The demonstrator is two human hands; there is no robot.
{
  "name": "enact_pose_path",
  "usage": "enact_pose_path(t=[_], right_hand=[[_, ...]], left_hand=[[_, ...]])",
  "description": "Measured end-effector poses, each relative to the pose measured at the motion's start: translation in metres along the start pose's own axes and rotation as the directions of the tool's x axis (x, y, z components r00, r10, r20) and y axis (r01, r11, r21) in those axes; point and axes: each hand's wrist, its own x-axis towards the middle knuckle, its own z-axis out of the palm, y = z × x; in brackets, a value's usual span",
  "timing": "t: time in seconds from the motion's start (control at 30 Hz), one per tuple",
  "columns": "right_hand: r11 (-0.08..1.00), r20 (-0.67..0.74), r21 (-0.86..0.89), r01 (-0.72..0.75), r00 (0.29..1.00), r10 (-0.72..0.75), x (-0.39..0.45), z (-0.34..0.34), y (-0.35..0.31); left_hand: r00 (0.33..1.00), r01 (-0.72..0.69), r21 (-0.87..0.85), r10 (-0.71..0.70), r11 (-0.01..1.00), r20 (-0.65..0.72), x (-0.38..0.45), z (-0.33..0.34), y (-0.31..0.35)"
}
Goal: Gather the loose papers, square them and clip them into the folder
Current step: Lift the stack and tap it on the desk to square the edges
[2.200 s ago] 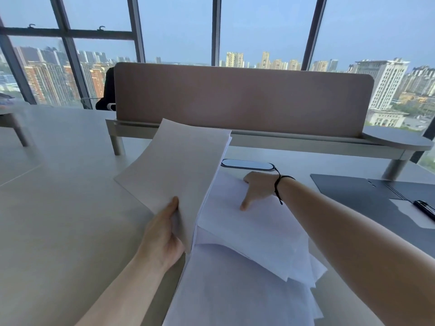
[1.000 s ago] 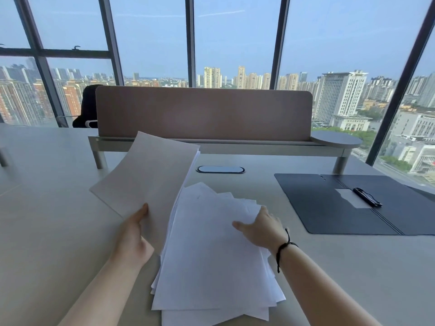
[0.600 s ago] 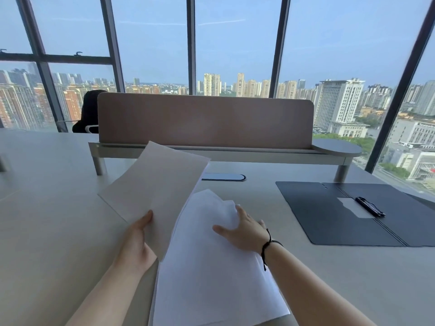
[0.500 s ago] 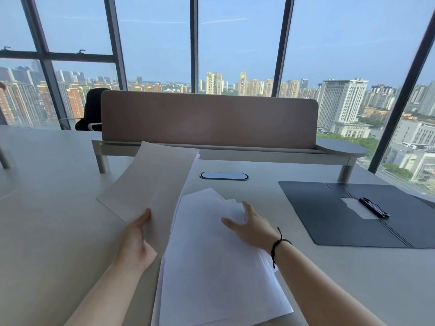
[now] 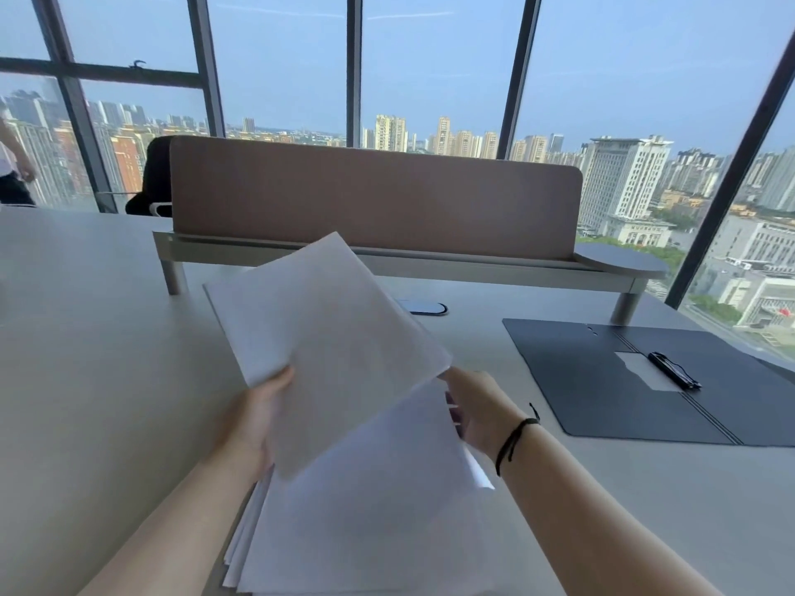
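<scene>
White sheets (image 5: 327, 337) are held up off the table, tilted over the lower stack. My left hand (image 5: 258, 419) grips their left edge with the thumb on top. A loose stack of white papers (image 5: 365, 522) lies on the table beneath, its edges fanned out at the left. My right hand (image 5: 477, 410) is at the stack's right edge, fingers tucked under the raised sheets and curled on paper. The dark folder (image 5: 602, 380) lies open flat at the right, with a black clip (image 5: 673, 369) near its spine.
A brown desk divider (image 5: 374, 195) on a grey rail crosses the back of the table. A dark oval cable cover (image 5: 426, 308) sits behind the papers. A black chair (image 5: 150, 178) stands behind the divider, and a person (image 5: 10, 174) stands at the far left edge.
My left hand has swung the raised sheets right, over the flat stack. My right hand moved from lying flat on the stack to its right edge, under the raised sheets.
</scene>
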Motion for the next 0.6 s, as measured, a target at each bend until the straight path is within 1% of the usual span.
enact_pose_path(t=[0.07, 0.17, 0.23, 0.3, 0.37, 0.47, 0.53, 0.6], right_hand=[[0.999, 0.073, -0.034, -0.012, 0.997, 0.015, -0.005, 0.003, 0.004], [0.988, 0.154, -0.150, -0.030, 0.987, 0.054, -0.007, 0.002, 0.014], [0.979, 0.179, -0.202, 0.028, 0.984, 0.009, -0.008, 0.001, 0.016], [0.966, 0.175, -0.219, 0.134, 0.980, -0.096, -0.010, -0.003, 0.019], [0.963, 0.147, -0.160, 0.217, 0.970, -0.194, -0.017, -0.010, 0.021], [0.972, 0.091, 0.050, 0.231, 0.968, -0.235, -0.024, -0.024, 0.025], [0.963, 0.104, 0.153, 0.223, 0.965, -0.240, -0.030, -0.029, 0.024], [0.957, 0.096, 0.174, 0.231, 0.964, -0.250, -0.036, -0.030, 0.019]], left_hand=[[1.000, -0.011, 0.026, 0.012, 1.000, -0.026, -0.002, 0.000, 0.002], [1.000, 0.000, 0.030, 0.000, 1.000, 0.005, -0.004, -0.001, 0.004], [1.000, 0.005, 0.053, -0.005, 0.999, 0.012, -0.005, -0.002, 0.006], [0.999, -0.017, 0.118, 0.013, 0.993, 0.034, -0.007, -0.004, 0.009], [0.996, -0.089, 0.234, 0.080, 0.968, 0.050, -0.009, -0.006, 0.010], [0.979, -0.187, 0.432, 0.132, 0.882, 0.155, -0.011, -0.010, 0.008], [0.964, -0.244, 0.484, 0.158, 0.840, 0.212, -0.014, -0.006, 0.002], [0.950, -0.301, 0.510, 0.210, 0.806, 0.229, -0.020, 0.000, -0.002]])
